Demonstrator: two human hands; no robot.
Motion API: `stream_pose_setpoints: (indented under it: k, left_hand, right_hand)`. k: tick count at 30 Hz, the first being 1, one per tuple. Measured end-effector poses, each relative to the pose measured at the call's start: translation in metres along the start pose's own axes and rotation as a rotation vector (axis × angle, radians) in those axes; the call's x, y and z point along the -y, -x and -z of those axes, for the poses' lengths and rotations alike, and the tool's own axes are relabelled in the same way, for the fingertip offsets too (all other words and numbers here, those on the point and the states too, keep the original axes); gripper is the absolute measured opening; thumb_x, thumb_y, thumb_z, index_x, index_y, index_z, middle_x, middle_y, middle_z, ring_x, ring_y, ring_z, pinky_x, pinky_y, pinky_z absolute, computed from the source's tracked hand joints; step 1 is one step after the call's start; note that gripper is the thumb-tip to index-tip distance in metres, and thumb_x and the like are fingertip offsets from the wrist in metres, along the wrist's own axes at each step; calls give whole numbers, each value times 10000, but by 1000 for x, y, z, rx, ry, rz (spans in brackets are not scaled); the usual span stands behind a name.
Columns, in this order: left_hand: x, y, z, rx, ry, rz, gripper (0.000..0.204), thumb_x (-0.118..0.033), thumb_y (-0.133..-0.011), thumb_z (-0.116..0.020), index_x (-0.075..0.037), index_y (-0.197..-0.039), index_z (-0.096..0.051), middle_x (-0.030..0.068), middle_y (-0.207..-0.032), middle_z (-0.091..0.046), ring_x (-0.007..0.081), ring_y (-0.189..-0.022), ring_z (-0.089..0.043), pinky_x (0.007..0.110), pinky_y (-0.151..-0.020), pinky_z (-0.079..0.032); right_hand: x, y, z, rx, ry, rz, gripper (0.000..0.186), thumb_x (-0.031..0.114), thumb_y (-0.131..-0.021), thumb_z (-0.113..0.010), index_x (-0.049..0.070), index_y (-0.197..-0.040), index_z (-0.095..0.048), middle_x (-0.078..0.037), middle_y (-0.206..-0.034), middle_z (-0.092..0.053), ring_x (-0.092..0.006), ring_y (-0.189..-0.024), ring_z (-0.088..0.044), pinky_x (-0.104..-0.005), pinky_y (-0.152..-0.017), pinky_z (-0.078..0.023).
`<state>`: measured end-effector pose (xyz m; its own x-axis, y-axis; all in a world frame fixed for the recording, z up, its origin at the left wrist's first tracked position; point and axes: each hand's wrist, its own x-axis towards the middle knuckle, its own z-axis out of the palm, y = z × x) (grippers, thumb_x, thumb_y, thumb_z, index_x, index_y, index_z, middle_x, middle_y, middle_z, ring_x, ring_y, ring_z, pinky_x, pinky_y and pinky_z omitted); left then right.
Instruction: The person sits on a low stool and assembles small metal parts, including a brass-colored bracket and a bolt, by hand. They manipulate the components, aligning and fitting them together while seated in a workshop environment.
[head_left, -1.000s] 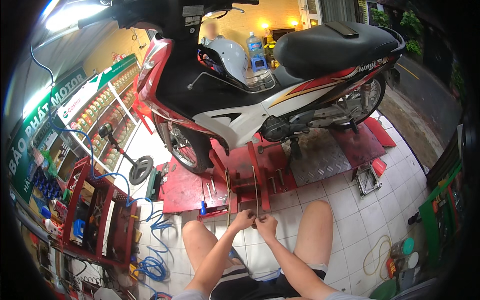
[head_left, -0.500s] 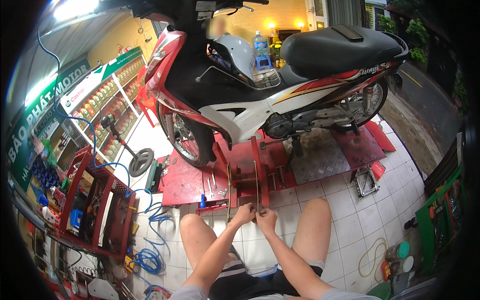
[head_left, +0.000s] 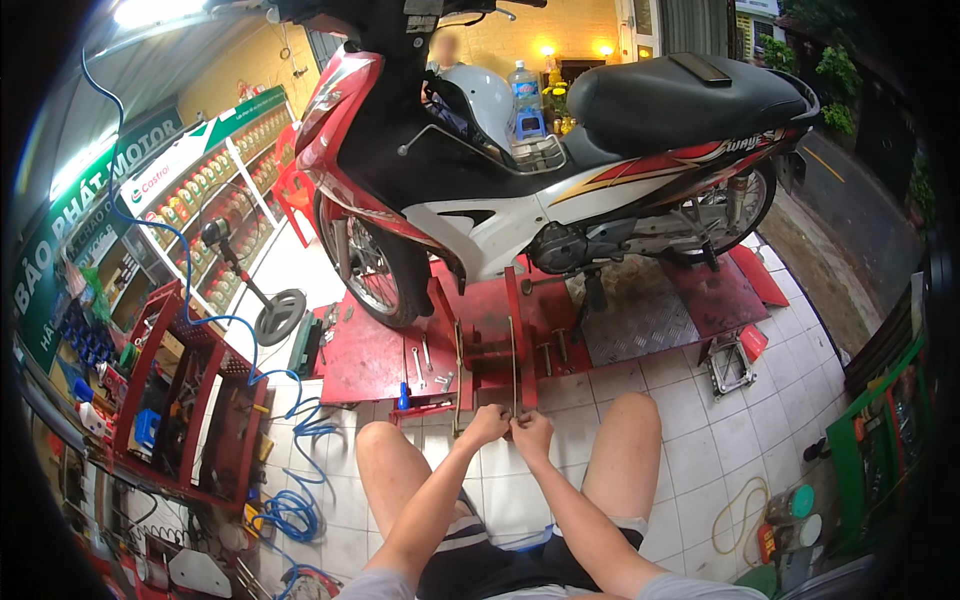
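My left hand [head_left: 488, 425] and my right hand [head_left: 532, 435] meet between my knees, fingers closed and almost touching. They are at the lower end of a thin tan, cord-like or chain-like length [head_left: 514, 360] that runs down from a red upright frame [head_left: 528, 345]. What exactly the fingertips pinch is small and partly covered. Left of it hangs a second similar tan length [head_left: 458, 385], which neither hand touches. Beyond the frame, a red, white and black motorbike [head_left: 490, 235] stands on a low red lift platform [head_left: 375, 362].
Wrenches [head_left: 422, 365] and a blue-handled tool [head_left: 404, 396] lie at the platform's near edge. A blue air hose [head_left: 292, 510] coils on the tiles beside a red tool cart [head_left: 185, 400]. A metal stand [head_left: 732, 368] and jars [head_left: 795, 503] sit right. A person [head_left: 445, 55] is behind the motorbike.
The whole view has shifted very slightly. Both hands stay together at the end of the tan length, with barely any visible movement of the fingers.
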<state>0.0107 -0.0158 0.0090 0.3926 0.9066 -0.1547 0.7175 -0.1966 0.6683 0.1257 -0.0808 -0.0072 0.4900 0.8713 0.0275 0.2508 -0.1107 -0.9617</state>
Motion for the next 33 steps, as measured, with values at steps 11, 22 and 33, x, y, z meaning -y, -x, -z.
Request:
stream_pose_setpoints:
  k: [11,22,33]
  left_hand:
    - [-4,10,5,-30,9,-133,248,-96,-743,-575,41,-928,-667,266,-872,-656,418,-864,-643,441,-770,-517]
    - [-13,10,0,-88,74,-29,232,-129,-784,-598,56,-907,-664,280,-862,-651,417,-866,-647,440,-766,-514]
    - [-10,7,3,30,40,28,273,-146,-745,-610,81,-892,-651,300,-862,-638,429,-864,-637,449,-778,-515]
  right_hand:
    - [-1,-2,1,12,-9,-27,180,125,-737,-709,-39,-736,-634,-163,-695,-685,-211,-644,-682,-341,-615,-527]
    - [-10,-4,0,28,65,-28,223,170,-735,-723,-37,-764,-644,-187,-718,-683,-286,-696,-690,-368,-653,-526]
    - [-26,-7,-4,34,58,64,174,73,-778,-674,-85,-740,-613,-173,-658,-675,-205,-575,-682,-309,-542,-549]
